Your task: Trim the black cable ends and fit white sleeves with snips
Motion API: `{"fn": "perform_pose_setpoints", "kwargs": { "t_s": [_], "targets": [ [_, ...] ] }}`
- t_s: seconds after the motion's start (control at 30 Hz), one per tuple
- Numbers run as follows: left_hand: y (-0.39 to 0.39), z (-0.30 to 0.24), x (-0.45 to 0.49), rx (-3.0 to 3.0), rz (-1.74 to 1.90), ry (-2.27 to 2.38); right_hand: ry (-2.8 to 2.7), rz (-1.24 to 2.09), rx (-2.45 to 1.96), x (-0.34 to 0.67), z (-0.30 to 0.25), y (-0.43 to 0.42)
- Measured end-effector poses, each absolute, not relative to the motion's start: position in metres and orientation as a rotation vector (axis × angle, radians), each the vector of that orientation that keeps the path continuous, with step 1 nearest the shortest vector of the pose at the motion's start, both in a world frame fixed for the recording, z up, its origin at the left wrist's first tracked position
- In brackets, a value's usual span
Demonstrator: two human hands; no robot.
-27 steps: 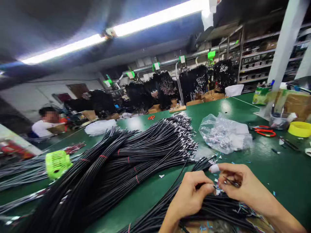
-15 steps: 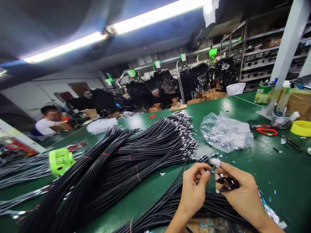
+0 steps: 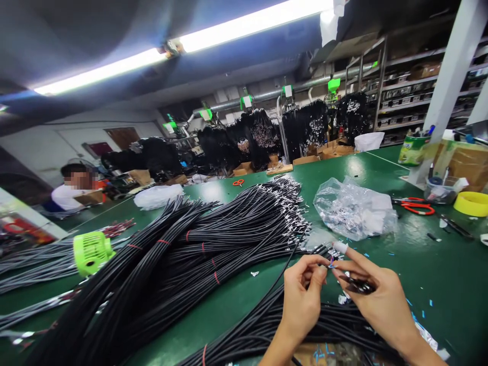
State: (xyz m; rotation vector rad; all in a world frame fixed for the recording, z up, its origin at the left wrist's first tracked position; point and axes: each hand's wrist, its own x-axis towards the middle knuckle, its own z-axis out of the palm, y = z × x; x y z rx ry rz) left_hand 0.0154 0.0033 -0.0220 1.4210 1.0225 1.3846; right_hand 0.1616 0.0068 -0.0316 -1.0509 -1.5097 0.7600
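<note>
While left hand (image 3: 305, 297), right hand (image 3: 379, 302) pinch wire tip (image 3: 331, 263), cable bundles (image 3: 213, 239) lie beside, bag (image 3: 354, 208) beyond.

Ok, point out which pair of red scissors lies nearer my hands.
The larger pair, right of the clear plastic bag; the other pair lies far off, beyond the black cables.

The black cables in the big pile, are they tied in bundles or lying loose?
Tied in bundles. Thin red ties wrap around groups of the black cables at several places across the pile.
</note>
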Motion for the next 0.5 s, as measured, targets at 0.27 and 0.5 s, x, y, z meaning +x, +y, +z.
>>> {"fn": "perform_pose_setpoints", "kwargs": {
  "t_s": [0.27, 0.5],
  "targets": [
    [0.005, -0.018, 0.012, 1.428, 1.343, 0.992, -1.615, 0.815, -1.034, 0.166, -0.029, 0.011],
    [0.018, -0.020, -0.001, 1.325, 1.370, 0.997, -1.543, 0.543, -1.211, 0.182, -0.021, 0.029]
  ]
}}
